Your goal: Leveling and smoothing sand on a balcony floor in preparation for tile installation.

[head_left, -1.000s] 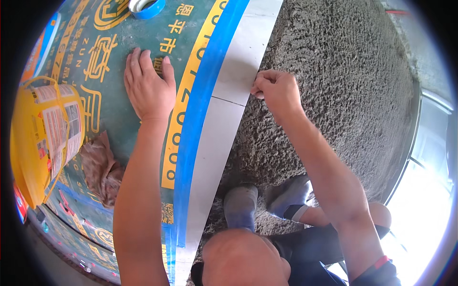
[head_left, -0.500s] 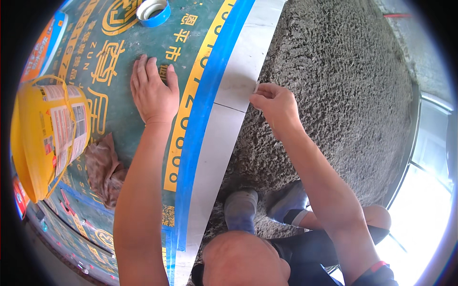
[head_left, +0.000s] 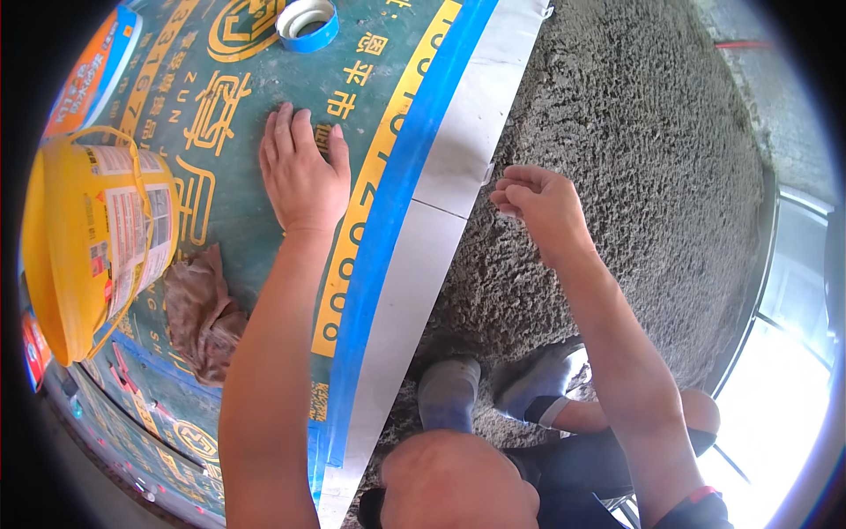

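My left hand (head_left: 306, 176) lies flat with fingers spread on a green printed protective sheet (head_left: 242, 256). My right hand (head_left: 548, 212) hovers over the rough grey mortar bed (head_left: 634, 150), just right of the tile edge. Its fingers are curled in, and I see nothing between them. A small pale clip (head_left: 488, 173) sticks out at the edge of the white tile (head_left: 454, 150), near the joint and a little apart from my right fingertips. Farther up that edge sits another small clip (head_left: 548, 11).
Blue tape (head_left: 388, 189) runs along the sheet's border. On the sheet stand a yellow bucket (head_left: 97, 247) with a handle, a crumpled brown cloth (head_left: 204, 317), a tape roll (head_left: 307, 26) and an orange-and-blue package (head_left: 92, 79). My feet (head_left: 449, 392) rest on the mortar.
My right hand has come away from the small clip at the tile edge, moving right and nearer to me. The clip stays at the edge. My left hand keeps its place; the view has shifted slightly.
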The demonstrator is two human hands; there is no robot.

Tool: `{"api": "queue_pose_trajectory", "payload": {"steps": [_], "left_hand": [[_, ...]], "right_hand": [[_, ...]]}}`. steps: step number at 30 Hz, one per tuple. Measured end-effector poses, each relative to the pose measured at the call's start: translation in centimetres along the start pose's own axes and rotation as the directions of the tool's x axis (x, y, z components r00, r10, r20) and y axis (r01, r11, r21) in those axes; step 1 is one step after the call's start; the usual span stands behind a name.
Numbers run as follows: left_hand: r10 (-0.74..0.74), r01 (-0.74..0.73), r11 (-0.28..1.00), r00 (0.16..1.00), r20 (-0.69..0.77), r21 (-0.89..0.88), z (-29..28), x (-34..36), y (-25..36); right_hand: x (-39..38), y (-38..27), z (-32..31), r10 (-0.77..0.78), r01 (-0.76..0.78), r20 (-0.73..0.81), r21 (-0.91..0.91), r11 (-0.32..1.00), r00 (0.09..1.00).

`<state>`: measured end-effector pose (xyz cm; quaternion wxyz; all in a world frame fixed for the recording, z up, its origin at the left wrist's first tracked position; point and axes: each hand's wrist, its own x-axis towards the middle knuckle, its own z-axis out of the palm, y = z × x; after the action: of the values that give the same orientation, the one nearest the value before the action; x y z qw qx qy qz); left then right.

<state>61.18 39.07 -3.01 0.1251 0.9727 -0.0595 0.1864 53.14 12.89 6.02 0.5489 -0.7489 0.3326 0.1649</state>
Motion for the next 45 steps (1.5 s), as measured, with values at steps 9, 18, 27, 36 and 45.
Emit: {"api": "queue_pose_trajectory", "payload": {"steps": [9,18,27,36,45], "left_hand": [[-0.004,0.004,1.0,1.0,0.004,-0.001,0.0,0.1,0.0],[-0.01,0.01,1.0,1.0,0.001,-0.007,-0.2,0.2,0.3],[-0.03,0.03,0.999,0.999,0.039,-0.019,-0.7,0.3,0.8],[-0.028,0.028,1.0,0.998,0.056,-0.011,-0.8,0.2,0.9],[-0.024,0.025,0.999,0.999,0.036,-0.02,-0.7,0.5,0.8]], "right_hand": [[2.3,-0.9,1.3,0.175,-0.173,0.004,-0.15,0.974,0.985],[3.3,-1.5,1.9,0.173,-0.18,-0.049,-0.322,0.93,0.984],[2.9,0.8,2.6,0.042,-0.07,-0.142,-0.198,0.978,0.989],[2.1,1.3,3.0,-0.047,0.005,-0.169,-0.242,0.97,0.985],[1.5,-0.2,2.8,-0.029,-0.012,-0.136,-0.292,0.956,0.99]]}}
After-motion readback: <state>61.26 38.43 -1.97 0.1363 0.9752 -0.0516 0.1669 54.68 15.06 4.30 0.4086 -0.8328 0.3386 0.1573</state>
